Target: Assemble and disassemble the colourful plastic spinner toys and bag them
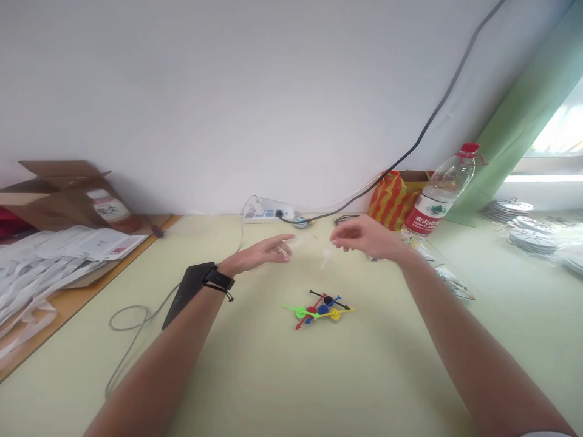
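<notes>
My left hand (262,254), with a black band on its wrist, reaches over the table with its fingers apart. Opposite it, my right hand (364,237) has its thumb and fingertips pinched together. Whatever they hold, if anything, is too faint to name. Just below those fingertips shows a small, whitish, translucent piece (325,258); it is blurred and I cannot tell whether it touches the hand. Nearer to me, several plastic arrow spinners lie in an overlapping cluster: a green one (301,312), a yellow one (335,314), plus red, blue and black ones.
A black flat device (187,292) with a grey cable lies by my left forearm. Behind my hands are a power strip (268,210) and a black cord. A large water bottle (437,197) stands at right, near stacked metal discs (532,235). White packets (68,255) lie at left.
</notes>
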The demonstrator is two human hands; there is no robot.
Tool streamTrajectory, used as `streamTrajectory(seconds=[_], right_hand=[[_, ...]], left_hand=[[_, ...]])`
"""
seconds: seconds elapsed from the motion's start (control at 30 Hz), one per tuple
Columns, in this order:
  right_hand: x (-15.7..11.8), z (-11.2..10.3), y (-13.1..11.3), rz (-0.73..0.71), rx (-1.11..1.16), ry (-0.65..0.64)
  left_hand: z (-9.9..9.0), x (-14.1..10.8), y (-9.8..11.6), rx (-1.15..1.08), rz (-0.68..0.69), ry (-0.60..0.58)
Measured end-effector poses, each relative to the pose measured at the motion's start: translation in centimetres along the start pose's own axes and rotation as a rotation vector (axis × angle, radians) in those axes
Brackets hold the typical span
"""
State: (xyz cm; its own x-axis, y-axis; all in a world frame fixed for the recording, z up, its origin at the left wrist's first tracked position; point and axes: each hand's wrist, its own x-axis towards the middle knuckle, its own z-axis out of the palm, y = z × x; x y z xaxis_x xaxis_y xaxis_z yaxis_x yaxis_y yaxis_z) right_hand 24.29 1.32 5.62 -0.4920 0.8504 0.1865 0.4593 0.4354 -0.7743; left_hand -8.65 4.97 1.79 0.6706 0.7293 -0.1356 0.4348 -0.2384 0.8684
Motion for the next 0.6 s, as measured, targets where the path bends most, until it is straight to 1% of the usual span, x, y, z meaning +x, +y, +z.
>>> streamTrajectory(seconds=[0.07, 0.13, 0.17, 0.23, 0.43, 0.6], right_hand=[[-0.7, -1.7, 0.2, 0.019, 0.041, 0.136], [-1.4, -2.8, 0.3, 0.021, 0.095, 0.256], [-1.6, -3.0, 0.3, 0.016, 0.121, 0.298], [-1.8, -3.2, 0.1, 0.003, 0.163, 0.332], [-1.3, -2.3, -0.4, -0.022, 0.201, 0.229], [-0.7, -1.5, 0.3, -0.028, 0.161, 0.119]], left_hand=[[0.0, -0.1, 0.2, 0.000, 0.001, -0.016], [0.0, -0.2, 0.3, 0.002, 0.001, -0.028], [0.0, -0.3, 0.4, -0.001, 0.004, -0.035], [0.1, -0.3, 0.5, -0.020, 0.016, -0.050], [0.6, 0.0, 0.8, -0.121, 0.076, -0.128], [1.6, 0.1, 1.8, -0.203, 0.100, -0.182]])
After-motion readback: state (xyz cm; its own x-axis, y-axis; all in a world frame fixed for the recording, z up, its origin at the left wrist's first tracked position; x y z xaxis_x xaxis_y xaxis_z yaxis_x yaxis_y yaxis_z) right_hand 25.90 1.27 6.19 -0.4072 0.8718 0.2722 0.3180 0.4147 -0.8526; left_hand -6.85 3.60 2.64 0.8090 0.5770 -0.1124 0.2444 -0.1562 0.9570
